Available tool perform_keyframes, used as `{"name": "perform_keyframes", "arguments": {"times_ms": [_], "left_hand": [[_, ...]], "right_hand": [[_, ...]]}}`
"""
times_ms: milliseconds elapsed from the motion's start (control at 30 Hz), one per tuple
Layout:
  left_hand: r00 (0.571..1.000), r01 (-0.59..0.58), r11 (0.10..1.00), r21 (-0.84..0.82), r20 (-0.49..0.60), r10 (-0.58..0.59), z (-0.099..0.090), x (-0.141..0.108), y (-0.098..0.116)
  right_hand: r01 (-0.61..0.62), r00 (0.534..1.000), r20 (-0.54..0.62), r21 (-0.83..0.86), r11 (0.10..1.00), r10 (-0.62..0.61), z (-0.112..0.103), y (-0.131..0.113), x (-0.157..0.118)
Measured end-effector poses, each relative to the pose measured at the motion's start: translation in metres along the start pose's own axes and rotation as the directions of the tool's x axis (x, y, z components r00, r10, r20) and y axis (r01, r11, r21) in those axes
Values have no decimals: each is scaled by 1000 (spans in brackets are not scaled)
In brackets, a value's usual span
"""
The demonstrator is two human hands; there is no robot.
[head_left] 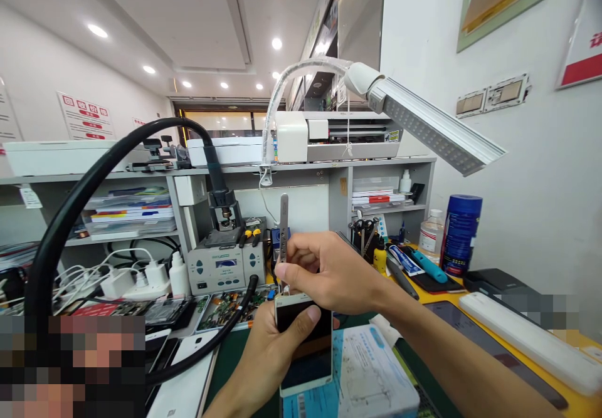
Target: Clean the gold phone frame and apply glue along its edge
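My left hand (pixel 282 343) is closed around a white-framed smartphone (pixel 308 361), its thumb lying across the dark screen. The phone stands tilted above a blue and white box (pixel 371 368). In my right hand (pixel 324 267) a pair of metal tweezers (pixel 283 217) is pinched between thumb and fingers, blunt end up. Its tips point down at the phone's top edge; whether they touch it I cannot tell. The right wrist passes over the phone's upper right corner.
A grey soldering or hot-air station (pixel 226 267) stands behind, its thick black hose (pixel 117 148) arching along the left. Circuit boards (pixel 230 310) lie left of my hands. An LED lamp (pixel 437 126) hangs overhead. Bottles, tools and a blue can (pixel 463 233) crowd the right.
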State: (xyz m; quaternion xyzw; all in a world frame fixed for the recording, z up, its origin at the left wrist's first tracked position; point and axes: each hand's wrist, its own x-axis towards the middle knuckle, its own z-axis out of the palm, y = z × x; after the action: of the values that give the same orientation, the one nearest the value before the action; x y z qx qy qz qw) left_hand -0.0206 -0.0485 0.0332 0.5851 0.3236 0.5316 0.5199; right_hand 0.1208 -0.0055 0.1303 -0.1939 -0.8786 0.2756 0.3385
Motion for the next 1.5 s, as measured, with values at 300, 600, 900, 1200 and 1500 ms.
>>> {"name": "perform_keyframes", "arguments": {"times_ms": [300, 600, 900, 1200, 1500], "left_hand": [[1000, -6, 1000, -14, 4, 6, 1, 0, -1], [999, -9, 1000, -8, -32, 9, 1, 0, -1], [1000, -20, 1000, -7, -2, 20, 2, 0, 2], [1000, -13, 1000, -22, -8, 13, 1, 0, -2], [1000, 0, 998, -61, -7, 0, 1, -1, -3]], "right_hand": [[9, 1000, 26, -91, 996, -7, -2, -2, 0], [21, 1000, 21, -73, 997, -19, -3, 1, 1], [16, 999, 46, -108, 994, -11, -2, -4, 0], [20, 996, 91, -71, 997, -14, -7, -3, -4], [20, 998, 68, -65, 998, -16, -3, 1, -1]]}}
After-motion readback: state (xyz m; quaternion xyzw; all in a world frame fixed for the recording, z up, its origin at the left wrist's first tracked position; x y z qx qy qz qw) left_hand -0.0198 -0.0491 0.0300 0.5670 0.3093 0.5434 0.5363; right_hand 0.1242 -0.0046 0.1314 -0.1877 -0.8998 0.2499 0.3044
